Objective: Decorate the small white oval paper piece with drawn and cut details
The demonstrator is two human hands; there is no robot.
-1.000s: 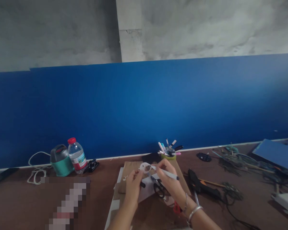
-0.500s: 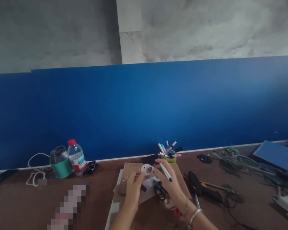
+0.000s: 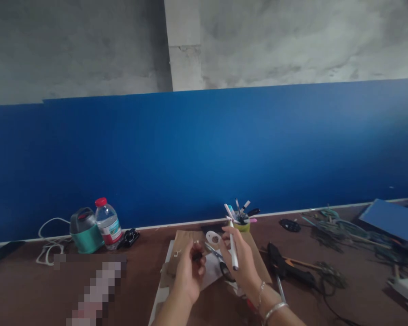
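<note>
1. Presently, fingers of the right hand (image 3: 243,257) clamp a pen (image 3: 234,251) and seemingly pinch a cutout (image 3: 212,236), between the hands; those of the left hand (image 3: 190,274) curl around something dark (image 3: 197,256), too blurred to name.
2. Handling the cutout seems the step underway; it calls for a steady pinch.
3. Beyond, on the desk (image 3: 141,271), a cup (image 3: 244,227) holds pens (image 3: 245,205); a bottle (image 3: 110,230), clear liquid.

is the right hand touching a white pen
Touching: the head view shows the white pen lying right against the right hand, held at its fingers with no gap between them.
</note>
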